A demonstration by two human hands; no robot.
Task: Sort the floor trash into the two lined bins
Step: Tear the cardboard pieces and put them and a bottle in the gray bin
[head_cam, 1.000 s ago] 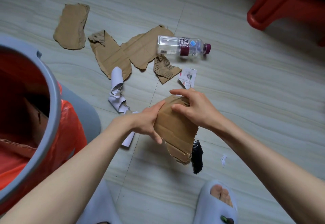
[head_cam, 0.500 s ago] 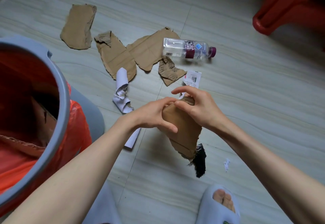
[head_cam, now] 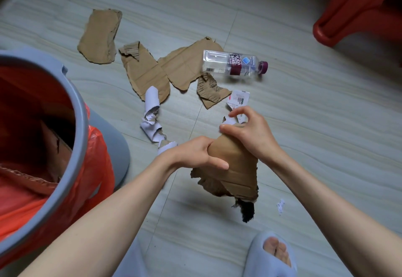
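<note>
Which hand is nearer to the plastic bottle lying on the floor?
The right hand. It grips the top of the cardboard piece, just below the plastic bottle in the picture. The left hand grips the same piece lower and further left, farther from the bottle.

- The left hand (head_cam: pixel 195 155) is bare; it wears no glove, ring or watch that can be seen.
- The left forearm (head_cam: pixel 113 215) is bare along all its visible length, and no sleeve shows on it.
- The right hand (head_cam: pixel 253 134) is bare too, with short plain nails.
- The right forearm (head_cam: pixel 322 207) also shows no sleeve.
- Below the right hand, one foot wears a pale blue-grey slipper (head_cam: pixel 264 255) of soft rounded shape, with an open front where the toes (head_cam: pixel 277 251) look out.
- Below the left hand, a piece of pale blue-grey clothing (head_cam: pixel 130 259) shows at the lower edge; what garment it is I cannot tell.
</note>
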